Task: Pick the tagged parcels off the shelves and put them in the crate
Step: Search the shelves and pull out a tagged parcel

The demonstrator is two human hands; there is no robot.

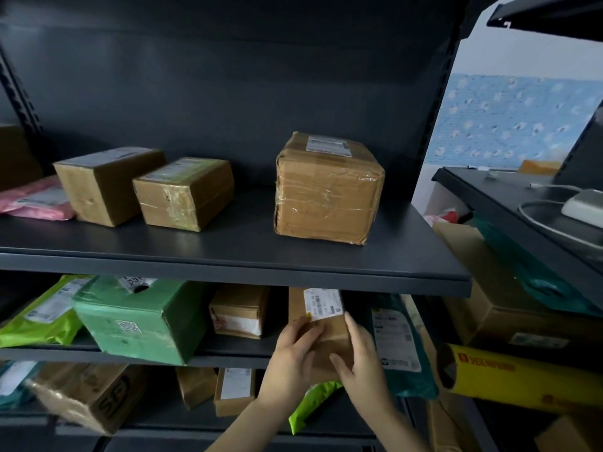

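Head view: we record both hands on one brown parcel (334, 332) at the front of the middle shelf (228, 359). The left grip (290, 357) holds the parcel's left side, fingers bent across its front face. The right grip (362, 360) holds the right side, thumb on the front face and fingers running up the right edge. Neither is spread wider than the parcel. A white label (323, 303) sits on the parcel just above both grips, its top edge close under the upper shelf (228, 265). We cannot tell whether the parcel's base rests on the shelf, as the hands cover it.

Left of the left grip stands a small brown box (239, 313), and further left a green box (140, 321) that overhangs the shelf edge. Just right of the right grip a teal mailer bag (403, 340) leans, apart from the parcel. Below both grips a lime mailer (313, 406) hangs from the lower level. Well above the grips, a large taped box (326, 190) sits on the upper shelf. Far right of the right grip lies a yellow tube (522, 376).
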